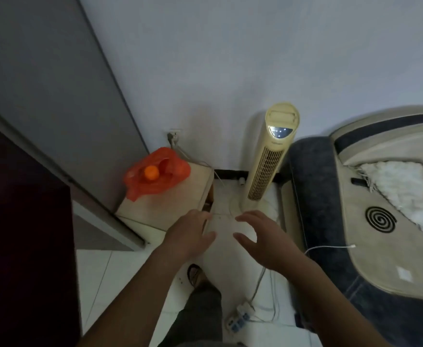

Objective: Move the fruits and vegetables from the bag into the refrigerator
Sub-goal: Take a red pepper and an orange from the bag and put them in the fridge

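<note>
Pale-walled corner, white tile floor: tall grey refrigerator at left; beside it, a crumpled thin orange plastic bag showing one round orange fruit, on a low beige wooden cabinet. Left hand and right hand hover near the cabinet, fingers loosely spread, empty. Risks: the flimsy bag could slump when grabbed and roll the fruit off the cabinet; the white power strip underfoot could trip.
</note>
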Demonstrator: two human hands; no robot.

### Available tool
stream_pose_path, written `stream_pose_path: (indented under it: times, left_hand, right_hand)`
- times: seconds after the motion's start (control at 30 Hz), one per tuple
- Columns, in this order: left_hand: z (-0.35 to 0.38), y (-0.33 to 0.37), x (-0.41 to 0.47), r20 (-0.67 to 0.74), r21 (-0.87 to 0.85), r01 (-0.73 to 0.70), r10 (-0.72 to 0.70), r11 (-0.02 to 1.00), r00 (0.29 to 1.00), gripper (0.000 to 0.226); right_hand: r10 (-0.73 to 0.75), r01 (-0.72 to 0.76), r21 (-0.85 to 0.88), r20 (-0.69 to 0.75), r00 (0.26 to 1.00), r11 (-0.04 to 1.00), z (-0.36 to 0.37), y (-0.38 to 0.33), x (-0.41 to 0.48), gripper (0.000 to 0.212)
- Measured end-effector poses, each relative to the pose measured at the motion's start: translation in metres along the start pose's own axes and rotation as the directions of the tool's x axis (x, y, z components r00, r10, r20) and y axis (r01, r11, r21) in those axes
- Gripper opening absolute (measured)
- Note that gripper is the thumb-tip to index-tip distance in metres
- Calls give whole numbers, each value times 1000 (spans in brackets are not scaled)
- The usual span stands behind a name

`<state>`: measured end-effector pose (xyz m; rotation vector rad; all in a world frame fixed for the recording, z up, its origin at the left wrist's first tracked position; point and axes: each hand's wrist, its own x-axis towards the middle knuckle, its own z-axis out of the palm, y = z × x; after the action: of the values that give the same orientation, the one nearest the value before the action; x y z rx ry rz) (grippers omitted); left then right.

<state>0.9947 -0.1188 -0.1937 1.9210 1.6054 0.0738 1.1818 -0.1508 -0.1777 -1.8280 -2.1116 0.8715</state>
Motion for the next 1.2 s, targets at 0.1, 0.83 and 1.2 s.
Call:
stream_pose_path:
  times: [0.1,0.83,1.2]
  left_hand:
    - [-28,-14,66,55,14,-8,7,1000,998,46]
    - [-127,-211,216,-114,-160,324,-344,932,932,51]
    - [-56,-218,310,-141,-314,425,-485,849,863,57]
  right_hand:
    - [43,-43,2,-25,999,999,-11,-2,62,44]
    - [-256,275,-14,322,911,961,42,-45,404,37]
    - [-372,369,78,348,860,926,93,22,516,53]
